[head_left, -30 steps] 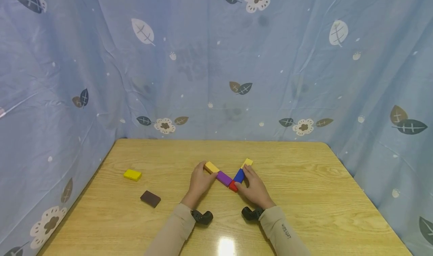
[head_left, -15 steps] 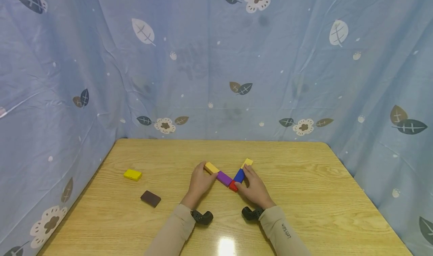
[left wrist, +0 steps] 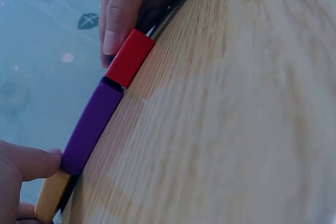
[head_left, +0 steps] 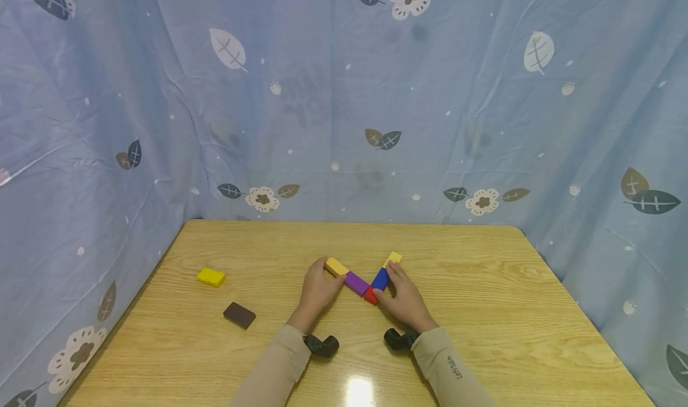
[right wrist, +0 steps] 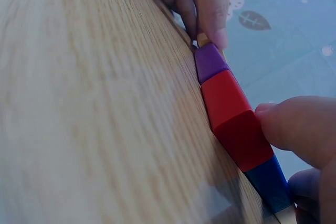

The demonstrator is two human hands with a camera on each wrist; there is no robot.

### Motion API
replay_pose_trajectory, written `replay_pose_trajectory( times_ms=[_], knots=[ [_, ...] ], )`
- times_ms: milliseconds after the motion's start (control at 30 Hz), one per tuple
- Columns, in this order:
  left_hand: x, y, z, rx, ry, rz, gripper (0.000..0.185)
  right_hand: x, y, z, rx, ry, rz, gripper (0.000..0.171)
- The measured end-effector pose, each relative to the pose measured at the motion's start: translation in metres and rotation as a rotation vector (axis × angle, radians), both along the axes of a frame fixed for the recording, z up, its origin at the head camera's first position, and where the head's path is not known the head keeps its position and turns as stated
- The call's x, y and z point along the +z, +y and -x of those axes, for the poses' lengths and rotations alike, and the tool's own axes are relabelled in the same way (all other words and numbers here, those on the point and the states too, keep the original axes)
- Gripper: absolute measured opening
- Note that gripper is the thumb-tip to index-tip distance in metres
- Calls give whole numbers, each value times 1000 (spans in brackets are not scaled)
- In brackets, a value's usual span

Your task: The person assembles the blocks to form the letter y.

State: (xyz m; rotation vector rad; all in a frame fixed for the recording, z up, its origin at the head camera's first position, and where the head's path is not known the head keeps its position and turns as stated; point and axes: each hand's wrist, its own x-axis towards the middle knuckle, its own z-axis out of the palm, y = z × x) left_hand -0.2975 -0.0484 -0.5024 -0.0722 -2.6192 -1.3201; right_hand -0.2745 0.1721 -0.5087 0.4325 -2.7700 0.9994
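Small rectangular blocks lie in a V on the wooden table (head_left: 484, 287). Its left arm has an orange-yellow block (head_left: 336, 266) and a purple block (head_left: 356, 284); a red block (head_left: 370, 296) forms the near corner. The right arm is a blue block (head_left: 380, 279) with a pale yellow block (head_left: 394, 257) beyond it. My left hand (head_left: 318, 288) holds the orange-yellow block, thumb by its joint with the purple one (left wrist: 92, 129). My right hand (head_left: 404, 302) has its thumb against the red block (right wrist: 228, 98) and curled fingers along the blue and pale yellow blocks.
At the left of the table lie a bright yellow block (head_left: 211, 277) and a dark brown block (head_left: 239, 315), apart from the V. A blue patterned curtain (head_left: 333, 96) hangs behind the table and along both sides. Black wrist cameras (head_left: 322, 346) sit at both cuffs.
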Motion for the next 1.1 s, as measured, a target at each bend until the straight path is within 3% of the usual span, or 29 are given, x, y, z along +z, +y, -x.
replay_pose_trajectory(
  times_ms=[967, 1100],
  knots=[
    [1, -1, -1, -10, 19, 8, 67, 4, -1, -1, -4, -4, 10, 74],
    [1, -2, -1, -8, -14, -13, 68, 5, -2, -2, -7, -6, 11, 74]
  ],
)
